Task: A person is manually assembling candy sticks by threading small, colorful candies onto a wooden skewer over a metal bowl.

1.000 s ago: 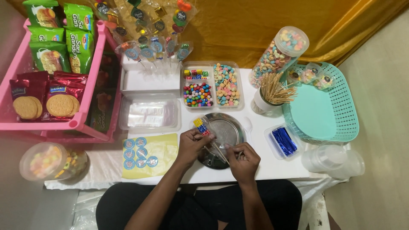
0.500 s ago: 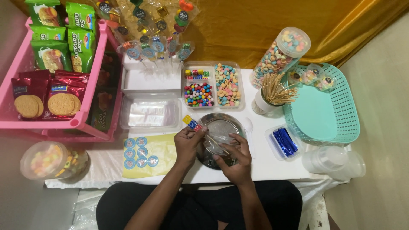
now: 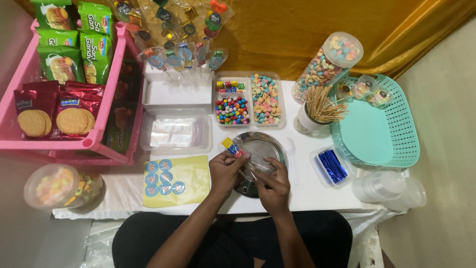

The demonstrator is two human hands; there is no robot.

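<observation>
White tabletop (image 3: 317, 193), lower centre | left hand (image 3: 225, 168) pinching candy skewer (image 3: 233, 147) in clear wrap | right hand (image 3: 271, 184) pinching same wrap | over steel plate (image 3: 263, 146), centre frame

Both hands (image 3: 250, 176) pinching (fingers together).

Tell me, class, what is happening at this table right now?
A seated person works over a round metal plate on a white table. The left hand pinches a small skewer of coloured candies in clear wrap, and the right hand handles the wrap beside it. Trays of candies, a cup of wooden sticks and a sticker sheet lie around.
</observation>
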